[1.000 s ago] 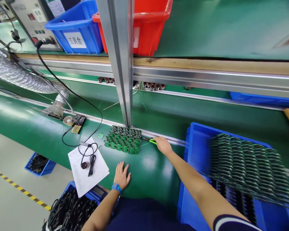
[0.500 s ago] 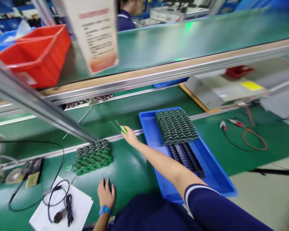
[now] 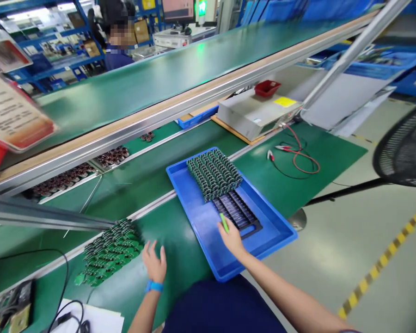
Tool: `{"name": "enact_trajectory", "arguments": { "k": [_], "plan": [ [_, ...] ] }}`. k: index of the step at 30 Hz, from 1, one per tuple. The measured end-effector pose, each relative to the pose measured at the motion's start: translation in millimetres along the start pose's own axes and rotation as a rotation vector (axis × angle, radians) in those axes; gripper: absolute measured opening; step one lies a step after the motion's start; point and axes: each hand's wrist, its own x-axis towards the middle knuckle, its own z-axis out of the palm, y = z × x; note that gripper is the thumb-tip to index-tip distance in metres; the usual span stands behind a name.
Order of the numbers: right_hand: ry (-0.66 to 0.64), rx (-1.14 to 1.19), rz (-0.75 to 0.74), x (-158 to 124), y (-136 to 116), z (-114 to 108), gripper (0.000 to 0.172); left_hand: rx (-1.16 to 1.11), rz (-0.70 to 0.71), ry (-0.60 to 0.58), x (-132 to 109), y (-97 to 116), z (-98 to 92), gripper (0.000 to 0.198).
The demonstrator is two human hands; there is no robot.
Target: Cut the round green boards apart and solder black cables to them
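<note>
My right hand (image 3: 232, 238) is closed around a slim green-handled tool (image 3: 224, 223), over the blue tray (image 3: 201, 226). The tool's tip cannot be made out here. Just beyond that hand, inside the tray, is a black slotted rack (image 3: 239, 210). A dense block of green circuit boards (image 3: 213, 173) covers the rack's far end. My left hand (image 3: 155, 261), with a blue band at the wrist, is open and holds nothing. Its spread fingers are over the green bench, just right of a batch of round green circuit boards (image 3: 113, 254).
Along the bench's back edge, a metal post (image 3: 52, 212) slants beside the boards. A grey box (image 3: 253, 113) and red and black clip leads (image 3: 294, 157) lie at the right. An overhead shelf (image 3: 152, 74) crosses in front; a black fan (image 3: 405, 143) stands far right.
My right hand has drawn back from the bench's rear strip to above the blue tray, still with the green-handled tool. My left hand has lifted slightly. The view has swung right.
</note>
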Motion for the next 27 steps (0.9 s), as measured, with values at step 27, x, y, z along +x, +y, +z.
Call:
{"name": "enact_trajectory", "arguments": {
  "k": [27],
  "plan": [
    [0.202, -0.279, 0.156, 165, 94, -138, 0.029, 0.313, 0.562, -0.849, 178, 274, 119.8, 0.040]
  ]
}}
